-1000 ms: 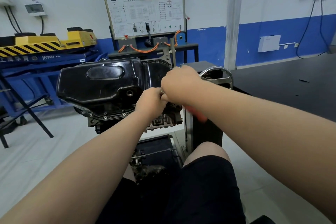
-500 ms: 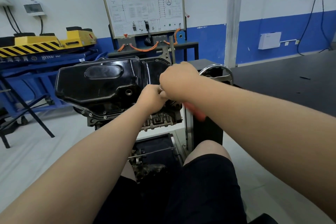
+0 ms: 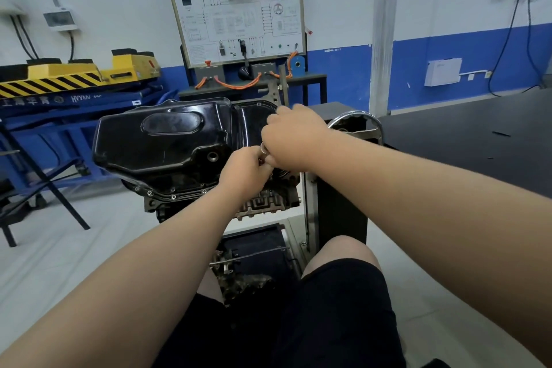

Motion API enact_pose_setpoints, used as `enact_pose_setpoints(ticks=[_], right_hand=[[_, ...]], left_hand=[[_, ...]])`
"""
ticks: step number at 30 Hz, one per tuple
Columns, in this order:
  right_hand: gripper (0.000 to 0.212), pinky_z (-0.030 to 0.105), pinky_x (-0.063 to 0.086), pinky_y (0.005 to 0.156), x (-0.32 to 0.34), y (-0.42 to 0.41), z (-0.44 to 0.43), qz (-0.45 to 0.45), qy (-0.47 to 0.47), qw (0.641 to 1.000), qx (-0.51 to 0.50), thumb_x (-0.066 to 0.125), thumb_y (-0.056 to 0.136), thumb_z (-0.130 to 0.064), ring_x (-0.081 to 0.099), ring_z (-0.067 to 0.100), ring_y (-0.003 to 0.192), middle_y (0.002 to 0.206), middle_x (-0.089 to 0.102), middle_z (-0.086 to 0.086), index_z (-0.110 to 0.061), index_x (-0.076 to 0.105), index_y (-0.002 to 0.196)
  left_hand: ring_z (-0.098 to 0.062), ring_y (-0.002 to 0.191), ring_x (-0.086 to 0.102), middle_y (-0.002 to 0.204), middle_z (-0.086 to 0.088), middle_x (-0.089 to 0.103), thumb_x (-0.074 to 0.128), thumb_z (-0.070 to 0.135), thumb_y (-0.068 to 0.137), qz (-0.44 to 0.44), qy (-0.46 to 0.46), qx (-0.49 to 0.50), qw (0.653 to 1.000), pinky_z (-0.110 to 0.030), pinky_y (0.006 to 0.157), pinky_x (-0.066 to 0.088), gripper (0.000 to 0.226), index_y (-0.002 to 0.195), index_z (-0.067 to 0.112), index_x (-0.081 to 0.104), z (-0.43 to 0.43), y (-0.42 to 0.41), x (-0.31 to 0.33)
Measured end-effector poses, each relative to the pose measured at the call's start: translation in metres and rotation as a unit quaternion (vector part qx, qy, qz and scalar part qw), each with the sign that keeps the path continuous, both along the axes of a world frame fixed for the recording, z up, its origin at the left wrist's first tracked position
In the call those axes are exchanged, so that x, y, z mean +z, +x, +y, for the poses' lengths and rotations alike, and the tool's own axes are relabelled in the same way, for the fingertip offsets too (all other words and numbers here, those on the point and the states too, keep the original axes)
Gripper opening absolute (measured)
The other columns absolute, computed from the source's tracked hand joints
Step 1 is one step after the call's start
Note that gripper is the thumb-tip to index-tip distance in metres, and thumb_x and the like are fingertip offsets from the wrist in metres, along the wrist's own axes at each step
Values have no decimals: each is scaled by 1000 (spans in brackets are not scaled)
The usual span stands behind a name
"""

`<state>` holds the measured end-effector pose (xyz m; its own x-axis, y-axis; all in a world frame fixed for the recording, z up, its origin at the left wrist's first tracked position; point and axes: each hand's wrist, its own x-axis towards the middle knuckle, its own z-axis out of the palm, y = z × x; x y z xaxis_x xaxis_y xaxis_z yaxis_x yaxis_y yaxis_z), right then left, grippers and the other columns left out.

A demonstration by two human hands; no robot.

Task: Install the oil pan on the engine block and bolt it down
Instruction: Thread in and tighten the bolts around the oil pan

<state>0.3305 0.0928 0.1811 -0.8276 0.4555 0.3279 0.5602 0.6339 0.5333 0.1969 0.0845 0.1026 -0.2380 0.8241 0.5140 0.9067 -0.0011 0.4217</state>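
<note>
Right hand [image 3: 294,139] — turned slightly over the right end of the oil pan [image 3: 167,140], its knuckles now tipped up and toward the pan's far edge. The red-orange tool handle, seen under that wrist a second ago and half a second ago, is now out of sight. Left hand [image 3: 246,172] — rose a trace, then settled back close against the right hand, with a red speck [image 3: 261,161] now showing between them.

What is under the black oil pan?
The engine block sits directly beneath the oil pan, whose flange rests on it. The left hand and right hand, gripping a small metal tool, hide the right front corner.
</note>
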Motion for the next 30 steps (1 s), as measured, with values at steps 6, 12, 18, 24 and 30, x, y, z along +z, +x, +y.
enact_pose_setpoints(ticks=[6,12,18,24,30], right_hand=[[17,34,35,79,4,-2,1,-52,67,995,54,53,91,-29,48,21,101,104,56,1,-20,59,104],[37,34,42,66,-3,-1,-13,-23,35,999,-8,50,91,-26,37,16,52,61,38,-2,-19,32,60],[34,26,29,45,-7,-3,-15,21,19,999,-15,53,87,-23,38,17,49,61,40,-2,-19,37,58],[24,33,34,55,-19,0,-4,102,-127,987,-4,47,89,-36,49,22,70,79,45,-2,-16,51,101],[14,34,44,60,-12,10,6,187,-177,966,27,44,88,-32,53,20,74,83,52,-2,-23,50,97]], left_hand=[[-12,54,47,56,8,48,51,34,88,48,8,42,998,-25,46,28,33,58,26,39,0,0,-5],[-13,44,32,44,7,36,52,12,78,3,27,46,999,-23,44,20,40,45,21,31,-4,7,-7],[-10,42,35,47,7,43,56,16,79,-238,-5,36,971,-20,39,24,26,55,20,46,-12,13,-13],[-6,39,27,55,6,40,37,23,97,-921,74,43,380,-8,32,18,29,70,14,44,-24,26,-58],[-10,48,33,72,-4,43,27,18,97,-972,135,44,189,-13,37,35,24,87,6,45,-30,50,-72]])
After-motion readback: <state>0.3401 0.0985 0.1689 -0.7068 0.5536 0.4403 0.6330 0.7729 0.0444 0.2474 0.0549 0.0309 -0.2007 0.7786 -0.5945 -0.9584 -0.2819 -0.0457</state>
